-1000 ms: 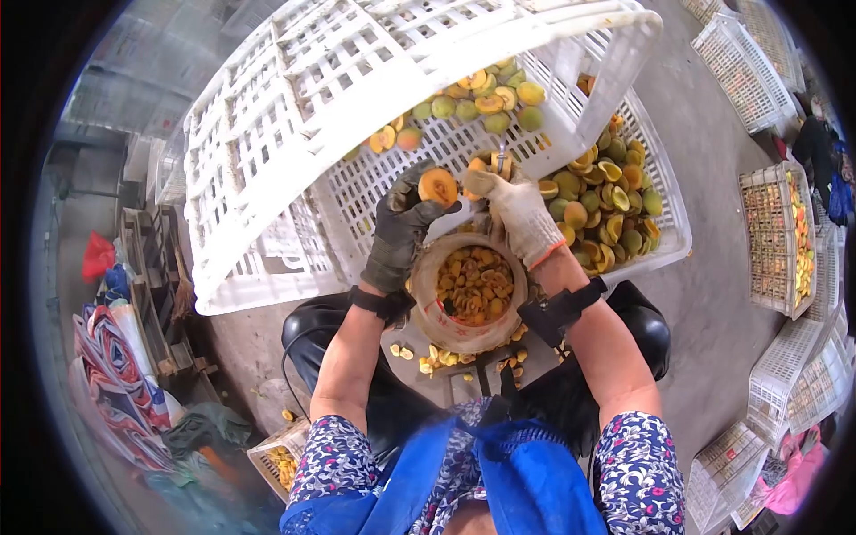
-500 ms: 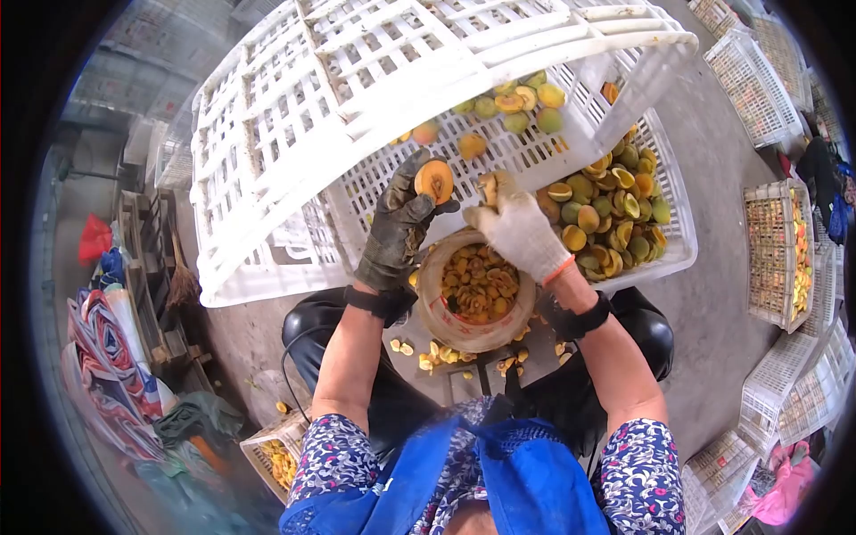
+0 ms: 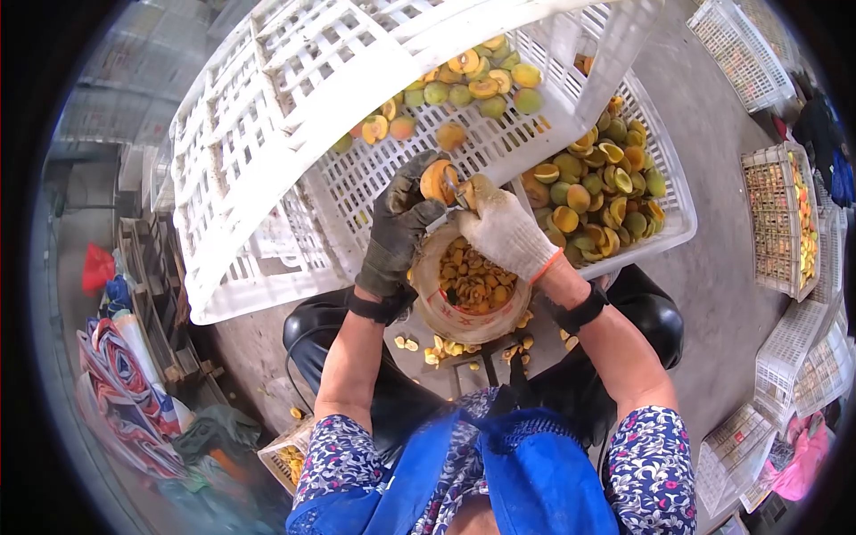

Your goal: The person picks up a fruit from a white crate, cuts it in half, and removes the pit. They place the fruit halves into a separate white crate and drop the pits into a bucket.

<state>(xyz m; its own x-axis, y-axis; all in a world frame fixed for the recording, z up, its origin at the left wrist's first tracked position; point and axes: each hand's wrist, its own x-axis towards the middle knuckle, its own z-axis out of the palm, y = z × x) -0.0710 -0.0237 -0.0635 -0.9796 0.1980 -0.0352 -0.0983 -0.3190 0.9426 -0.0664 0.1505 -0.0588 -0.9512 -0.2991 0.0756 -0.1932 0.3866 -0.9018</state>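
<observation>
Left hand (image 3: 397,227) in a dark glove, wrapped tight around a fruit half (image 3: 437,181), orange cut side up. Fruit half held up just above the far rim of the tub (image 3: 464,325), touching the fingertips of the other hand.

Right hand (image 3: 508,234) in a white knit glove with an orange cuff, fingers curled shut, pressed right against the fruit half. Too small to tell the thing inside that fist.

Round tub below both hands, full of little yellow and brown pieces. More small bits (image 3: 446,349) spilled on the grey board (image 3: 419,366) just beside the tub, on the near side.

Behind the hands, a flat white crate (image 3: 678,234) with a heap of cut fruit (image 3: 593,192), green and yellow, on its right side. Above it, a second white crate (image 3: 267,160), tipped up on a slant, with more fruit (image 3: 464,85) bunched at its low edge.

Blue apron (image 3: 508,481) and flowery sleeves (image 3: 339,464) at the bottom. Off to the right, on the grey floor (image 3: 713,303), other white crates (image 3: 780,223), well apart from the hands.
</observation>
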